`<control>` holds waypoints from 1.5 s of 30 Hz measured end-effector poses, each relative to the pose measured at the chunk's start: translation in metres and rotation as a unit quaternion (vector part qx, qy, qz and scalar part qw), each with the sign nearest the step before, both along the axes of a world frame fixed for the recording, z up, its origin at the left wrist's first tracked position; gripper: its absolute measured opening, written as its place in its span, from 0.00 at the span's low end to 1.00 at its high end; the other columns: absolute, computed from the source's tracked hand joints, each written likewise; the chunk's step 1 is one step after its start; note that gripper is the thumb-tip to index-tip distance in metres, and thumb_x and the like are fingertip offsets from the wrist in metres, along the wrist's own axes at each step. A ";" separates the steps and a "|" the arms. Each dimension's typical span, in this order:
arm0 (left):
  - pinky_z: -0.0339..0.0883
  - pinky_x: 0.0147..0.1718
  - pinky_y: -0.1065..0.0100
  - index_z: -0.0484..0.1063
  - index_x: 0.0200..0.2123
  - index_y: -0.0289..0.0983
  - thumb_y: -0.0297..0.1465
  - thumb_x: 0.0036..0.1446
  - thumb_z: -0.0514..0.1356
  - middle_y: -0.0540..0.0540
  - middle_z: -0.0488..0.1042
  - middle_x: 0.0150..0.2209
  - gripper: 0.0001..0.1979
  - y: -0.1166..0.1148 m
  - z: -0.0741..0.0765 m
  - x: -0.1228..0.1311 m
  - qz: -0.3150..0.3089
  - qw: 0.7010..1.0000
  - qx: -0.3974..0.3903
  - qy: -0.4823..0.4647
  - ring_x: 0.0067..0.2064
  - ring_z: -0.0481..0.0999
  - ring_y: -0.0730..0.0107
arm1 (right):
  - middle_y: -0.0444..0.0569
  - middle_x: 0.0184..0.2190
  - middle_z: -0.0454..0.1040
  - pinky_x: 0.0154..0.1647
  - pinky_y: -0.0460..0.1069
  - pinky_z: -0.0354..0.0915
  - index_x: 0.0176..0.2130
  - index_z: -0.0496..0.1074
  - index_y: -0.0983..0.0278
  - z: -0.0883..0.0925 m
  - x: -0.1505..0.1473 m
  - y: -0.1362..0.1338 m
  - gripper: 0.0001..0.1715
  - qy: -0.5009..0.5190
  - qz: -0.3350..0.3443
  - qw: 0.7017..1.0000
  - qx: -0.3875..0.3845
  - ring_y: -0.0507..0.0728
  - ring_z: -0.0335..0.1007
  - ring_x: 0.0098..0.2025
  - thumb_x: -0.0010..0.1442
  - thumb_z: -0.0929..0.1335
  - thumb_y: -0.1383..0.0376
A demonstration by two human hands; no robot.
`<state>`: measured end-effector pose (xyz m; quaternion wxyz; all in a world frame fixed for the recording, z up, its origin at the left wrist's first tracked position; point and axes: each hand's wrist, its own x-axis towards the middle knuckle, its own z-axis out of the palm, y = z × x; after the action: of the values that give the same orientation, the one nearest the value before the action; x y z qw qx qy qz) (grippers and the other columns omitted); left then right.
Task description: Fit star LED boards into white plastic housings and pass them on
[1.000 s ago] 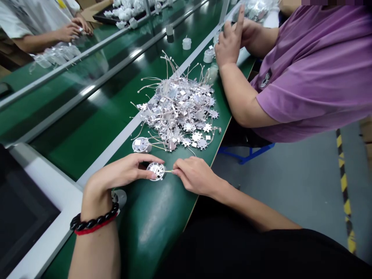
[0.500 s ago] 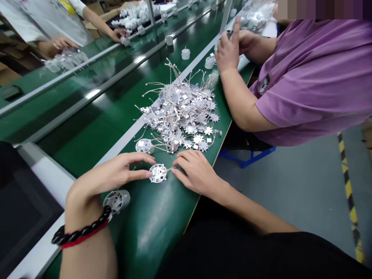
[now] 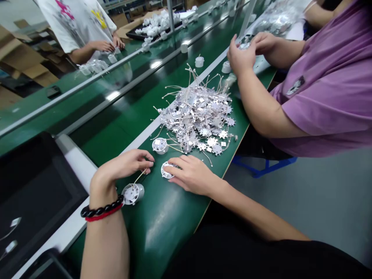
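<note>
My left hand [image 3: 136, 162] is closed in a pinch on a thin pale wire [image 3: 140, 176]. That wire runs down to a white cup-shaped plastic housing [image 3: 136, 193] with a metal plate inside, beside my left wrist. My right hand [image 3: 192, 174] grips a second round white housing [image 3: 165, 170], its fingers lying over the top and partly hiding it. Just beyond my hands stands another white housing [image 3: 159, 145], with a plate in its top and a wire trailing right. A heap of star-shaped metal plates with wires [image 3: 200, 112] lies past it.
A black tray [image 3: 31, 193] with a few small wired parts lies at the left. A metal rail [image 3: 145, 133] crosses the green table [image 3: 162, 228]. A co-worker in a purple shirt [image 3: 328, 97] sits at the right; another person [image 3: 78, 31] works across the line.
My left hand has left the housing in front and now pinches the wire of the nearer one. My right hand has moved from the wire onto the front housing. The view has shifted left.
</note>
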<state>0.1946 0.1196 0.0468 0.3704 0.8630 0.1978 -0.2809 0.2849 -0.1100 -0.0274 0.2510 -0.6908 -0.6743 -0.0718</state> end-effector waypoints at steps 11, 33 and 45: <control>0.71 0.55 0.60 0.69 0.59 0.42 0.54 0.56 0.61 0.44 0.75 0.58 0.33 -0.002 0.039 -0.031 0.068 0.987 0.020 -0.146 0.58 0.75 0.53 | 0.45 0.44 0.78 0.43 0.50 0.64 0.43 0.74 0.60 0.013 -0.042 0.042 0.13 -0.019 0.149 0.975 0.161 0.54 0.71 0.45 0.70 0.61 0.68; 0.68 0.57 0.62 0.68 0.61 0.45 0.55 0.55 0.61 0.46 0.73 0.61 0.35 -0.007 0.035 -0.024 0.034 0.992 0.053 -0.110 0.60 0.72 0.54 | 0.62 0.60 0.69 0.66 0.53 0.56 0.56 0.68 0.73 0.001 -0.088 0.008 0.19 -0.007 0.178 0.984 -0.028 0.63 0.63 0.62 0.71 0.62 0.64; 0.72 0.38 0.66 0.70 0.54 0.40 0.45 0.48 0.64 0.42 0.78 0.49 0.30 -0.010 -0.005 0.001 -0.016 0.995 0.092 -0.039 0.44 0.79 0.56 | 0.56 0.61 0.69 0.48 0.54 0.65 0.56 0.68 0.68 0.000 -0.089 0.011 0.18 -0.025 0.163 0.985 -0.048 0.60 0.69 0.49 0.71 0.59 0.66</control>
<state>0.1959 0.1094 0.0416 0.2926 0.9066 0.1942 -0.2340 0.1961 -0.0993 -0.0270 0.2090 -0.5808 -0.7866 -0.0153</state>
